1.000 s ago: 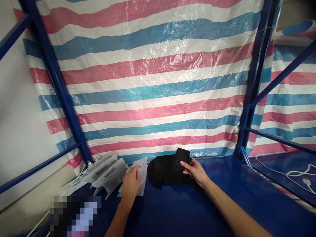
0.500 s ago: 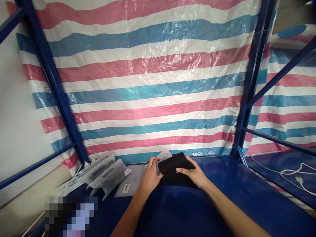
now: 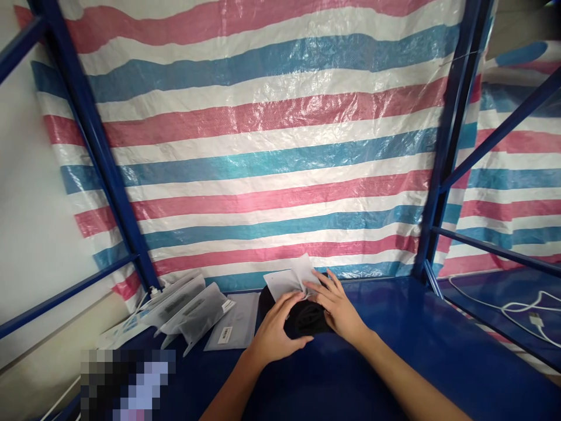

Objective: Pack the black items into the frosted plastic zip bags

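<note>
A folded white, slightly see-through sheet (image 3: 284, 283) stands over a black cloth item (image 3: 308, 318) near the back edge of the blue surface (image 3: 315, 374). My left hand (image 3: 279, 330) lies at the left of the black item, thumb spread from the fingers, fingertips at the sheet's lower edge. On the right, my right hand (image 3: 335, 304) has its fingers apart, with fingertips against the sheet's right part and the palm side over the black item. Part of the black item is hidden under both hands.
Left of my hands are a flat clear pouch with a label (image 3: 236, 321) and filled frosted pouches (image 3: 197, 313). Blue metal posts (image 3: 442, 152) stand at both sides before a striped sheet (image 3: 272, 164). A white cable (image 3: 517, 305) lies at the right.
The black cloth, earlier raised between both hands, is now lower and bunched. The white sheet shows more, opened above it. My left thumb has spread and my right hand has moved left onto the sheet.
</note>
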Motion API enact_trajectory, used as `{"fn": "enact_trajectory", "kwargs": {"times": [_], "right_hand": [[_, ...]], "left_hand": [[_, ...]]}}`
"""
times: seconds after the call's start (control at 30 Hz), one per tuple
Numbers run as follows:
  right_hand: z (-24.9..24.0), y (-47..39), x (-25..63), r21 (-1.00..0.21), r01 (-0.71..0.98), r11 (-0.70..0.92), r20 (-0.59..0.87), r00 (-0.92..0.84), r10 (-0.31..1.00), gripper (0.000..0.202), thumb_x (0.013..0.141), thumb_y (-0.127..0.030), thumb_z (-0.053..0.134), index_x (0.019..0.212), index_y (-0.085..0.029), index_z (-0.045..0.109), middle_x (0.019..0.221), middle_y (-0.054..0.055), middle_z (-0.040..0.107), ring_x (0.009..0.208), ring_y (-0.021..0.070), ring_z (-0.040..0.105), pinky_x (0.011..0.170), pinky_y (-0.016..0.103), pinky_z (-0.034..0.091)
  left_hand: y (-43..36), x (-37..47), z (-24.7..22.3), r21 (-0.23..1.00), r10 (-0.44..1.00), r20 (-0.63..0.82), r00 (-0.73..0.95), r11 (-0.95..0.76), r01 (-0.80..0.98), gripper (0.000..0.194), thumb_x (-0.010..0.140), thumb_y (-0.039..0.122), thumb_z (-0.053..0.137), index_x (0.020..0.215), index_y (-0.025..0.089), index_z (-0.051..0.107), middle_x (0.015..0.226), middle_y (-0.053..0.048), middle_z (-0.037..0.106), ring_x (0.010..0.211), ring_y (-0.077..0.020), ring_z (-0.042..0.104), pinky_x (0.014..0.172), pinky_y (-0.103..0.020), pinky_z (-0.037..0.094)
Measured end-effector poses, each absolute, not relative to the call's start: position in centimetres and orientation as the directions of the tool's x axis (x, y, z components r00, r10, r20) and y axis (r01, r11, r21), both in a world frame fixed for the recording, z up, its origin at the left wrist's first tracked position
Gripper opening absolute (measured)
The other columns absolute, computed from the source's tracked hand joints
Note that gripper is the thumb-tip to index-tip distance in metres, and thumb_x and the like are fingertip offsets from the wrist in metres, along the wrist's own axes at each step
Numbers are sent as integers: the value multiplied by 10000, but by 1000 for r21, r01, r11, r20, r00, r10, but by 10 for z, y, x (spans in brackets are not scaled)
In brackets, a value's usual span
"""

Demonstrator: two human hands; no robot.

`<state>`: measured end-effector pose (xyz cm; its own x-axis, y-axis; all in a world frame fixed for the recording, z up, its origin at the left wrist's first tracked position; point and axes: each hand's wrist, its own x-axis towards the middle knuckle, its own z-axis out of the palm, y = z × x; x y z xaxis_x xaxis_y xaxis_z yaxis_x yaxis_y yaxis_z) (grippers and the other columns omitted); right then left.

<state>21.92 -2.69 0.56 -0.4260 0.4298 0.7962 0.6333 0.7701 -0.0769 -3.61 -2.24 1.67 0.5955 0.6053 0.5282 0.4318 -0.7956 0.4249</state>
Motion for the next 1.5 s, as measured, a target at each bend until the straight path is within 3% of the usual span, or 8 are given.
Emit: {"fn": "enact_trajectory", "kwargs": {"times": [0.13,0.3,0.6,0.73,1.0,1.07,1.27,1.5], "right_hand": [[7,-23,227,-277,543,793,796,-333,506,237,1000,-154,570,1190,-257,667,1382,96,735,1478,319,530,1312,680,226],[3,-22,221,-427,423,799,815,-203,542,37,995,-267,656,1032,-258,656,1308,117,731,1357,329,611,1157,545,490],[7,-30,229,-54,627,777,864,-361,351,493,930,-1,458,1298,-271,646,1383,101,709,1269,308,636,1145,619,463],[8,-31,230,-136,619,773,816,-373,442,553,848,55,459,1262,-253,659,1339,109,726,1214,304,665,1022,535,536],[4,-34,215,-636,348,689,666,-203,718,220,909,-154,676,1107,-249,686,1103,54,785,995,249,758,863,356,578],[2,-34,212,-651,338,680,658,-194,727,205,912,-173,682,1102,-248,687,1130,56,782,1024,252,756,878,355,571],[0,-32,212,-650,356,671,674,-138,726,234,886,-156,648,1097,-248,687,1262,76,754,1152,273,733,961,381,562],[-1,-30,213,-629,325,707,708,-136,693,283,894,-150,637,1150,-258,692,1286,83,755,1186,283,736,978,391,584]], "left_hand": [[-18,-56,18,457,674,491,552,-739,496,1080,790,370,939,1696,321,354,1711,-117,420,1566,-378,425,1301,-521,392],[5,-74,6,403,669,560,489,-736,544,676,950,109,631,1580,340,556,1556,-60,614,1438,-284,591,1228,-457,498],[8,-69,6,199,339,780,527,-932,304,344,1078,155,610,1344,306,767,1216,-64,791,1041,-218,751,894,-358,656],[0,-61,6,237,340,834,435,-932,274,359,1081,136,609,1352,311,766,1260,-63,790,1156,-236,732,994,-409,639],[-7,-53,4,477,504,769,394,-862,171,331,1112,254,575,1380,306,762,1397,-78,750,1223,-271,752,993,-416,674],[-8,-53,6,514,550,740,387,-834,201,370,1072,297,658,1436,315,721,1422,-80,736,1277,-294,725,1072,-464,635],[-9,-60,11,465,581,547,603,-809,359,953,881,255,830,1709,321,362,1729,-93,424,1567,-363,448,1295,-569,408],[3,-65,0,462,620,555,555,-784,414,606,1057,234,611,1625,409,495,1661,-7,532,1518,-270,527,1267,-493,465]]}}
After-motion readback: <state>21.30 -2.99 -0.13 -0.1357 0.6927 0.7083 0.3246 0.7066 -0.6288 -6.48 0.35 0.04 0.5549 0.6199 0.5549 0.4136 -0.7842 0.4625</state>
